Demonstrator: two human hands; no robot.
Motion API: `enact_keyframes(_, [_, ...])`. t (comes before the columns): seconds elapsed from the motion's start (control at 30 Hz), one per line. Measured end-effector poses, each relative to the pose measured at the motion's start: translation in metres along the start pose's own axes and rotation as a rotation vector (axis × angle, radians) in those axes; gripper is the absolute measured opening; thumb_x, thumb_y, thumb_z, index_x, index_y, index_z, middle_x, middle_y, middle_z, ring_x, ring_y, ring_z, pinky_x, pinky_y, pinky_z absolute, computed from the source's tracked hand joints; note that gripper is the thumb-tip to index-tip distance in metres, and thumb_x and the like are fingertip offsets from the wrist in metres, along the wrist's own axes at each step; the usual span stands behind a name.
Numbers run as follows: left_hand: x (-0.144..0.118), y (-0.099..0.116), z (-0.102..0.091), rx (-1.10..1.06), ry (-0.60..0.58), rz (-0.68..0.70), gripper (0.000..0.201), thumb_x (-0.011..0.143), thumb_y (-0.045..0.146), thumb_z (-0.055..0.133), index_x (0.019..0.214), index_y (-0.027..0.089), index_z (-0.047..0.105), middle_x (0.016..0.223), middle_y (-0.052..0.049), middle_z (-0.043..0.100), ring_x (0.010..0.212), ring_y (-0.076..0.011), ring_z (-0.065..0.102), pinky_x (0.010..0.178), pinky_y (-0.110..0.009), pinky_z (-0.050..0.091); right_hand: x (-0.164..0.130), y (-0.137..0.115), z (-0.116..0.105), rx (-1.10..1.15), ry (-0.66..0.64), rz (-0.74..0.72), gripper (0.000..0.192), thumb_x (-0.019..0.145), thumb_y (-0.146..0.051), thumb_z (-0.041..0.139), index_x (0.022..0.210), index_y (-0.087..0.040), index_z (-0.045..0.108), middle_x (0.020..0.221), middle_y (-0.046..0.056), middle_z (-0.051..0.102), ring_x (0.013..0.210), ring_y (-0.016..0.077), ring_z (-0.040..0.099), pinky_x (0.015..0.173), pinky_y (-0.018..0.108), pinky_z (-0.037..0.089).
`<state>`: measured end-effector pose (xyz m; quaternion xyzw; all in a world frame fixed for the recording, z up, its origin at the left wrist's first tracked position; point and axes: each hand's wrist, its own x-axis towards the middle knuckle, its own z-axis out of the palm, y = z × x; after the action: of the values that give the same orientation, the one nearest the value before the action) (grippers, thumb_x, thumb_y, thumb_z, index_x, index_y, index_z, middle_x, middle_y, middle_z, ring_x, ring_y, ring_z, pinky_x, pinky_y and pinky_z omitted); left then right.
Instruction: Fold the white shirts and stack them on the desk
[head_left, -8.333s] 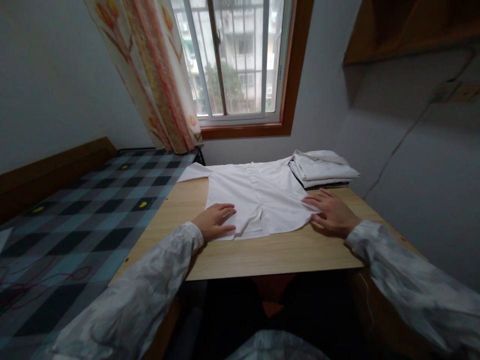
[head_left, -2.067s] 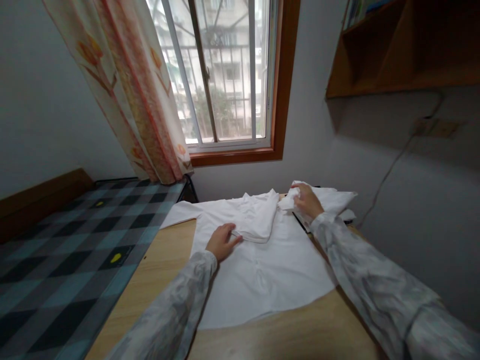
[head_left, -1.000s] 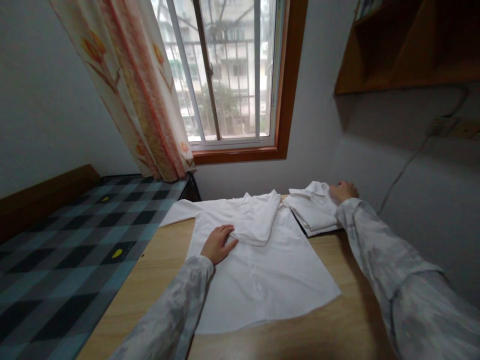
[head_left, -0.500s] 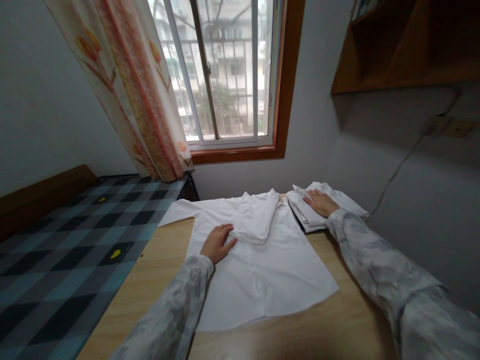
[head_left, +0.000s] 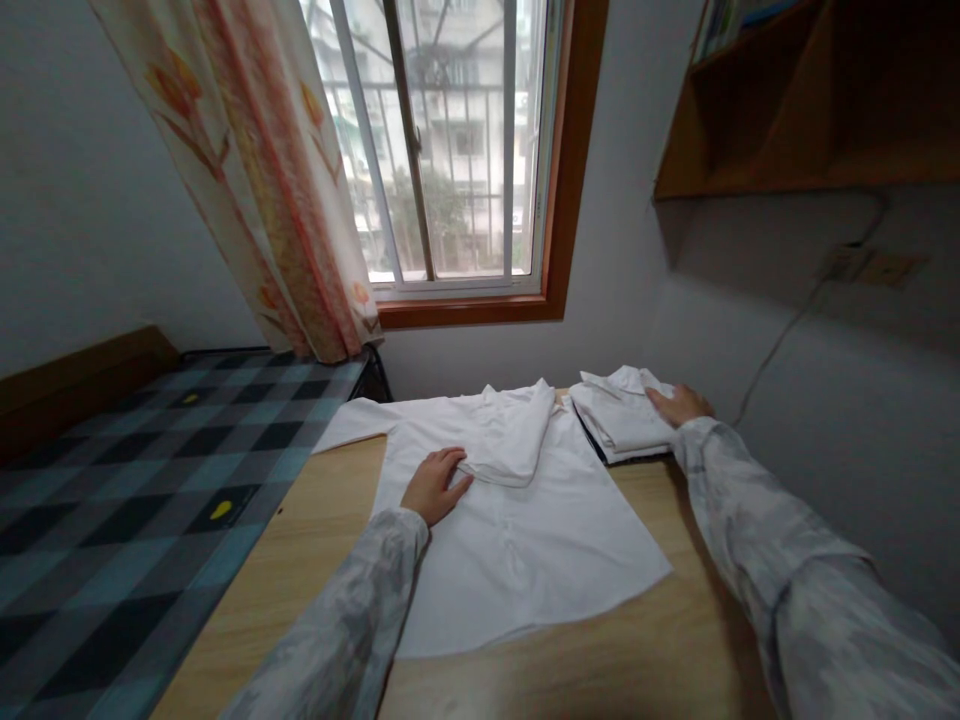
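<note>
A white shirt (head_left: 517, 540) lies spread flat on a wooden table (head_left: 600, 670) in the lower centre of the frame, its hem toward the viewer and one sleeve folded back across the chest. The person's left hand (head_left: 433, 484) rests palm down on the shirt at centre left, fingers together and extended, their tips touching the edge of the folded sleeve (head_left: 510, 445); the hand grips nothing. The right hand (head_left: 679, 405) lies at centre right, fingers flat and loosely together, pressed against the right side of a stack of folded white garments (head_left: 619, 420); it clasps nothing. The stack sits just beside the shirt's upper right shoulder, at the far right corner of the table. Both arms wear pale mottled sleeves. The shirt's other sleeve (head_left: 349, 425) hangs over the table's left edge. A bed with a checked cover (head_left: 150, 490) fills the lower left. A window (head_left: 442, 150) with a flowered curtain (head_left: 255, 170) occupies the upper centre; a wooden shelf (head_left: 795, 100) is in the upper right.
</note>
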<state>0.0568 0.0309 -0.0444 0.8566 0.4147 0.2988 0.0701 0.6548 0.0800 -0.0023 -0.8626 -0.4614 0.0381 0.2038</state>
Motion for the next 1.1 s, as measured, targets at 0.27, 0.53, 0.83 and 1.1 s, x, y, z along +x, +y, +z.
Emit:
enact_keyframes(0.27, [0.001, 0.000, 0.000, 0.000, -0.004, 0.009, 0.035, 0.099, 0.036, 0.070, 0.131, 0.023, 0.067, 0.139, -0.012, 0.071, 0.127, -0.0313, 0.065, 0.114, -0.051, 0.052, 0.000, 0.051, -0.001, 0.000, 0.177, -0.175, 0.044, 0.092, -0.046, 0.061, 0.119, -0.015, 0.077, 0.121, 0.019, 0.075, 0.110, 0.0319, 0.067, 0.098, 0.041, 0.051])
enact_keyframes(0.53, [0.002, -0.002, 0.000, -0.004, 0.004, 0.015, 0.036, 0.099, 0.037, 0.070, 0.132, 0.023, 0.068, 0.140, -0.011, 0.071, 0.127, -0.0303, 0.066, 0.114, -0.050, 0.052, -0.010, 0.046, -0.002, 0.197, 0.451, -0.157, 0.031, 0.094, -0.039, 0.050, 0.104, -0.016, 0.070, 0.104, 0.016, 0.070, 0.095, 0.0282, 0.059, 0.089, 0.039, 0.048])
enact_keyframes(0.83, [0.002, -0.001, 0.001, -0.007, 0.005, 0.013, 0.036, 0.098, 0.037, 0.070, 0.131, 0.022, 0.068, 0.139, -0.012, 0.071, 0.127, -0.0310, 0.066, 0.114, -0.051, 0.052, -0.007, 0.056, 0.002, 0.206, 0.254, 0.116, 0.014, 0.079, -0.033, 0.067, 0.087, -0.022, 0.064, 0.077, 0.005, 0.061, 0.072, 0.0223, 0.050, 0.075, 0.034, 0.045])
enact_keyframes(1.1, [0.002, 0.002, 0.000, -0.007, 0.007, 0.013, 0.036, 0.098, 0.037, 0.070, 0.131, 0.023, 0.068, 0.139, -0.012, 0.071, 0.126, -0.0308, 0.066, 0.114, -0.052, 0.053, -0.022, 0.041, -0.002, 0.189, 0.353, 0.194, 0.031, 0.089, -0.025, 0.057, 0.117, -0.017, 0.067, 0.096, 0.014, 0.070, 0.087, 0.0294, 0.065, 0.083, 0.039, 0.051])
